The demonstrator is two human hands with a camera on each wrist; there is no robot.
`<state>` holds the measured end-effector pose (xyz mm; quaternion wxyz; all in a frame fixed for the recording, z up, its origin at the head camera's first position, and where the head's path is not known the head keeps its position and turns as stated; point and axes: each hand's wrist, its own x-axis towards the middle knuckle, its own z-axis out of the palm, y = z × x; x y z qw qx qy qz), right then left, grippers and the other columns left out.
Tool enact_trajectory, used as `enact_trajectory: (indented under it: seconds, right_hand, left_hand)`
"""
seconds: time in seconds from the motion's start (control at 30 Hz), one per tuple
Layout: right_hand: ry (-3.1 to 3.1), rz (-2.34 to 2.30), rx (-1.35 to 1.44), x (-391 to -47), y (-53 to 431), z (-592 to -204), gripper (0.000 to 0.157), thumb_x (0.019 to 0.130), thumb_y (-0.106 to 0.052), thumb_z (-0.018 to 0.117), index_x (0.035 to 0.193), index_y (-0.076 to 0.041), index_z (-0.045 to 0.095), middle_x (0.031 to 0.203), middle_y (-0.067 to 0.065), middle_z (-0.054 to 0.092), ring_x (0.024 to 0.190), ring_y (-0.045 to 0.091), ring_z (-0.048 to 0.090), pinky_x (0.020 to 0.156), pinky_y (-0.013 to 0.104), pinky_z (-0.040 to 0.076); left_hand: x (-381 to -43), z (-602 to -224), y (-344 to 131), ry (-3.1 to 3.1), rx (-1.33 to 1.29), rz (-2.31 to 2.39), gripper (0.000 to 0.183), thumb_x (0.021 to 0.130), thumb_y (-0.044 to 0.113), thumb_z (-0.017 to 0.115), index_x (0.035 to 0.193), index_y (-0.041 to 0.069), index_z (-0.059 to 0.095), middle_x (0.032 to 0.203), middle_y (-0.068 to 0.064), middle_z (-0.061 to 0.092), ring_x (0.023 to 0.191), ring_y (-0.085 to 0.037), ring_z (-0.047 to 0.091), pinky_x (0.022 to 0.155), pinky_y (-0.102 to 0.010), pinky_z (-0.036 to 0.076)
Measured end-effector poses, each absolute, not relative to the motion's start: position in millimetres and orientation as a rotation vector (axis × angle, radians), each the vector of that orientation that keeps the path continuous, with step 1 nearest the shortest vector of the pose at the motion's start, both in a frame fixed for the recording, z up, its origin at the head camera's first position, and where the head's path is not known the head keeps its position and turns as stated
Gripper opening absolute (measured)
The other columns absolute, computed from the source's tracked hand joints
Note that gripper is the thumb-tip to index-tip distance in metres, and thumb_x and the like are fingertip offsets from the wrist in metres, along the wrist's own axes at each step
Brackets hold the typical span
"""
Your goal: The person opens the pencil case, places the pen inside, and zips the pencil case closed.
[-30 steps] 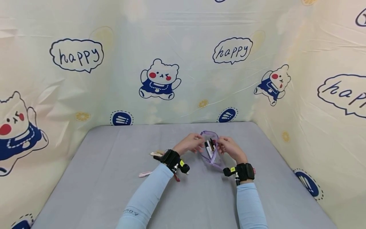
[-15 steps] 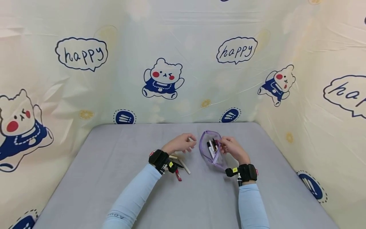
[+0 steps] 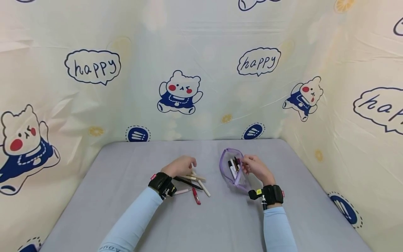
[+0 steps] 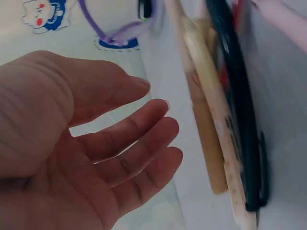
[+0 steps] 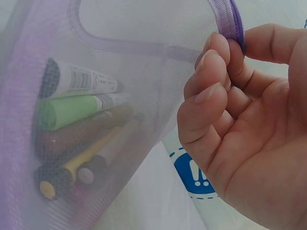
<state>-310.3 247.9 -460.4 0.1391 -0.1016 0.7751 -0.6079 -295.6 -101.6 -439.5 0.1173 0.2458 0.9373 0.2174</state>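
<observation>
My left hand (image 3: 180,166) hovers beside a loose pile of pens with its fingers loosely bent. In the left wrist view nothing lies between that hand's thumb and fingers; a black pen (image 4: 237,100), a cream pen (image 4: 211,81) and a tan pen (image 4: 210,148) are close by. My right hand (image 3: 257,169) pinches the zippered rim of a purple mesh pencil pouch (image 3: 222,169), whose mouth gapes. Through the mesh in the right wrist view I see several markers and pens, among them a green marker (image 5: 69,112) and a white marker (image 5: 84,80).
A red pen (image 3: 196,196), a pink pen (image 3: 183,191) and a white pen (image 3: 204,188) also lie in the pile on the grey tabletop (image 3: 132,157). A printed curtain (image 3: 214,87) stands behind the table and along its sides.
My left hand has drawn back leftward from the pouch to the pens, uncovering more of the pile. The right hand keeps its hold on the pouch rim.
</observation>
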Motion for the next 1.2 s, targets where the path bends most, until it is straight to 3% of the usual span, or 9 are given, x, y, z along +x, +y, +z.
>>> enact_trajectory:
  seconds: [0.2, 0.4, 0.63, 0.9, 1.2]
  right_hand:
    - [2.252, -1.744, -0.288, -308.5, 246.7, -461.9, 0.027, 0.102, -0.015, 0.044, 0.083, 0.001, 0.055, 0.073, 0.007, 0.056, 0.061, 0.016, 0.051, 0.057, 0.03, 0.047]
    - [2.251, -1.747, -0.278, -307.8, 246.2, -462.9, 0.026, 0.102, -0.016, 0.044, 0.084, 0.0, 0.055, 0.073, 0.005, 0.056, 0.06, 0.016, 0.052, 0.057, 0.029, 0.047]
    - [2.242, -1.747, -0.319, -308.9, 247.7, -462.8, 0.026, 0.102, -0.016, 0.045, 0.081, -0.003, 0.055, 0.071, 0.003, 0.056, 0.059, 0.014, 0.052, 0.056, 0.028, 0.046]
    - [2.243, -1.755, -0.283, -309.9, 246.9, -460.5, 0.024, 0.1, -0.017, 0.045, 0.08, -0.006, 0.054, 0.071, 0.003, 0.056, 0.059, 0.015, 0.051, 0.056, 0.029, 0.045]
    - [2.241, -1.761, -0.276, -311.2, 247.4, -462.2, 0.025, 0.101, -0.016, 0.046, 0.08, -0.005, 0.055, 0.071, 0.004, 0.056, 0.059, 0.015, 0.051, 0.056, 0.029, 0.046]
  left_hand:
    - [-292.5, -447.6, -105.3, 2.768, 0.684, 0.497, 0.023, 0.092, 0.002, 0.061, 0.114, 0.004, 0.067, 0.108, -0.012, 0.068, 0.085, -0.019, 0.057, 0.078, -0.037, 0.05]
    - [-290.1, -452.8, -103.7, 2.794, 0.671, 0.425, 0.014, 0.087, 0.007, 0.071, 0.102, 0.01, 0.071, 0.097, -0.006, 0.068, 0.079, -0.017, 0.055, 0.074, -0.034, 0.049]
    - [-288.4, -457.3, -102.5, 2.801, 0.677, 0.408, 0.01, 0.089, 0.005, 0.066, 0.095, 0.01, 0.072, 0.087, -0.001, 0.065, 0.076, -0.015, 0.054, 0.067, -0.031, 0.047]
    - [-291.9, -456.6, -103.5, 2.78, 0.677, 0.46, 0.009, 0.09, 0.006, 0.065, 0.095, 0.011, 0.071, 0.081, 0.001, 0.063, 0.074, -0.015, 0.055, 0.068, -0.031, 0.047]
    - [-299.5, -454.5, -106.4, 2.831, 0.715, 0.52, 0.012, 0.094, 0.013, 0.064, 0.103, 0.013, 0.072, 0.096, -0.001, 0.069, 0.084, -0.013, 0.059, 0.079, -0.034, 0.051]
